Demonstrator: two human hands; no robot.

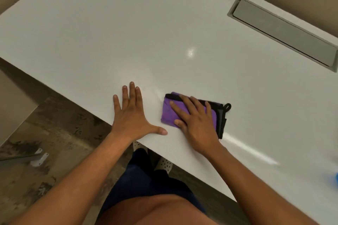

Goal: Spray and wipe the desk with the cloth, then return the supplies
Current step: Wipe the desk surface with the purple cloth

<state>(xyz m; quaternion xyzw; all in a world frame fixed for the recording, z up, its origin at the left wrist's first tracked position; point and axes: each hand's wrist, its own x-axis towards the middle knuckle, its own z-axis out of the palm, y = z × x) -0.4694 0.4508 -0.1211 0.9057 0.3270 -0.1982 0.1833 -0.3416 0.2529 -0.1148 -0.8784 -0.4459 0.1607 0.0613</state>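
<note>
Head view: right hand [196, 124] flat, pressing cloth [169, 113] onto worktop [128, 33]; left hand [130, 115] splayed, empty, just left of cloth.

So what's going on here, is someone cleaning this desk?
Yes. A person stands at a white desk and is wiping it. The right hand presses flat on a folded purple cloth with black edging, near the desk's front edge. The left hand rests spread on the bare surface beside it, holding nothing. Faint wet streaks show to the right of the cloth. Something blue sits at the far right edge, too cut off to identify.
</note>
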